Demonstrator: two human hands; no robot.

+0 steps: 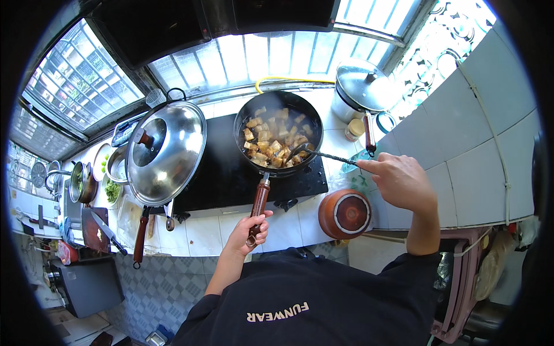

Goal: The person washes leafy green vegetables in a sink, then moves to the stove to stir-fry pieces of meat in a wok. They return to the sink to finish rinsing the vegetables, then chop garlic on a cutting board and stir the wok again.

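My left hand (249, 231) is wrapped around the brown handle (260, 199) of a dark frying pan (318, 145) on the black gas stove. In the pan lie browned chunks of food (265, 146), which look like meat, with steam rising above them. My right hand (400, 179) grips the thin dark handle of a cooking spatula or ladle (331, 156). The tool reaches leftwards over the pan's rim, and its head sits among the chunks at the pan's right side, partly covered by them.
Left of the pan stands a lidded wok (181, 147), its handle jutting past the counter's front edge. A knife (104, 227) rests across a cutting board (93, 242). To the right are an overturned brown clay bowl (345, 214), a small jar (355, 129) and a lidded saucepan (344, 106).
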